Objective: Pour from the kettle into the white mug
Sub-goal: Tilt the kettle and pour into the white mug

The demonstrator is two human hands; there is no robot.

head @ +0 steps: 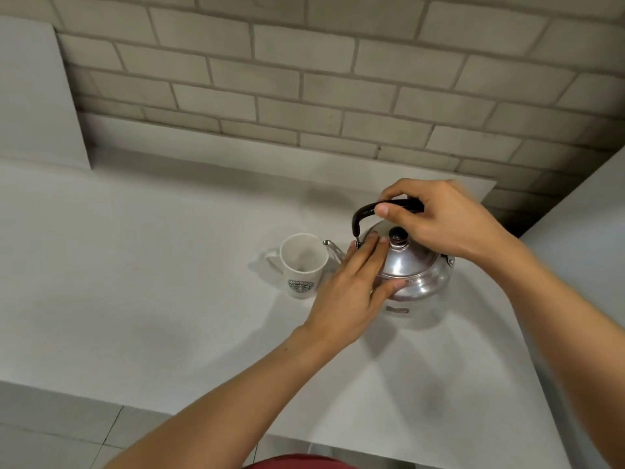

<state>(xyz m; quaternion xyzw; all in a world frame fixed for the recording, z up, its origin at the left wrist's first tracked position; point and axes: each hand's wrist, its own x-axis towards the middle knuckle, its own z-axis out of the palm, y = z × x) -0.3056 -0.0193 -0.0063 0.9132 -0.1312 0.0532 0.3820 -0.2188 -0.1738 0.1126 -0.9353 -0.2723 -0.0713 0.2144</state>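
A shiny steel kettle (417, 272) with a black knob on its lid stands on the white counter (152, 282). My right hand (443, 225) is closed around its black arched handle from above. My left hand (351, 286) lies flat against the kettle's left side and lid, fingers spread. The kettle's thin spout points left, its tip right at the rim of the white mug (302, 265). The mug stands upright just left of the kettle, handle to the left, a green logo on its front. Its inside looks empty.
A grey brick wall (321, 79) rises behind the counter. A white panel (37, 96) stands at the far left, and another white surface sits at the right edge. The counter's near edge drops to a tiled floor (67, 441).
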